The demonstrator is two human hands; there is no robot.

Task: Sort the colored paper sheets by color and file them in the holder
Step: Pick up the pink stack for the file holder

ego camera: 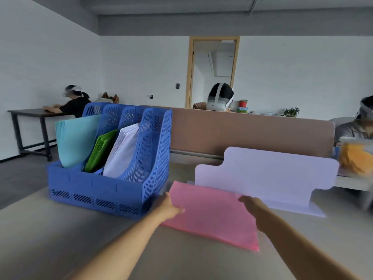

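I have both hands on the pink sheets (212,215), which are outside the holder (101,190), just to its right and low over the counter (60,229). The stack is tilted, with its far edge raised and its near right corner down by the counter. My left hand (168,207) pinches the left edge, thumb on top and the other fingers underneath. My right hand (252,203) lies over the far right part of the stack with its fingers curled round the upper edge. Motion blur hides the fingertips.

The blue holder stands upright on the counter with its slots facing me. Light blue sheets (77,138) lean in the leftmost slot, green sheets (100,151) in the second, and white sheets (123,152) in the third. Behind the pink stack stands a white stand (266,170), and past it a brown partition (242,132) runs across the counter's far side. A clear tub of something yellow (355,156) sits at the right edge.
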